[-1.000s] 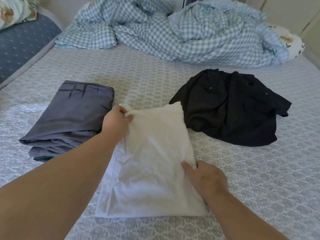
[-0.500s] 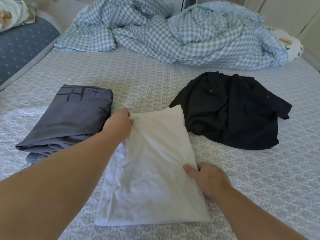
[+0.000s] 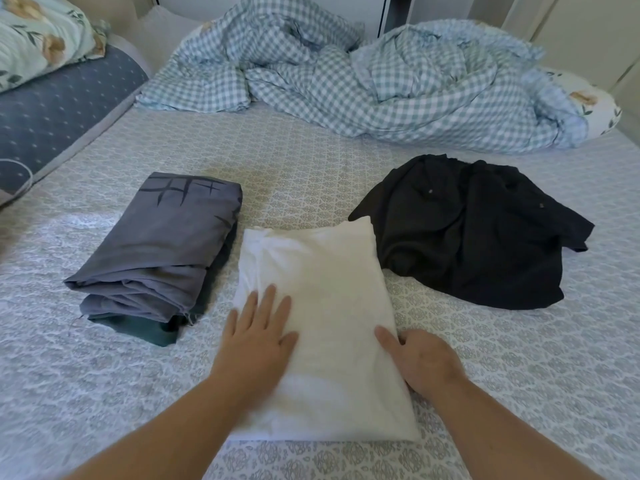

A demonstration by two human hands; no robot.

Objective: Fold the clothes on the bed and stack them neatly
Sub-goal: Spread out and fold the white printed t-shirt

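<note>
Pressing folded white garment [image 3: 329,306], left hand [image 3: 256,337] flat

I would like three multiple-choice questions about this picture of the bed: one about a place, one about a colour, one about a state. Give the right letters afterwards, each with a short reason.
1. Where does the folded grey stack lie, seen from the camera?
A. left of the white garment
B. on top of the black garment
C. under the checked duvet

2. What colour is the garment that is not yet folded?
A. red
B. black
C. yellow

3. How does the left hand lie?
A. clenched in the air
B. pinching the duvet
C. flat on the white garment, fingers straight

Answers:
1 A: the grey stack lies on the bed, left of the white garment.
2 B: the black garment lies crumpled.
3 C: the left hand rests flat on the white cloth, while the right hand is at its right edge.
</note>
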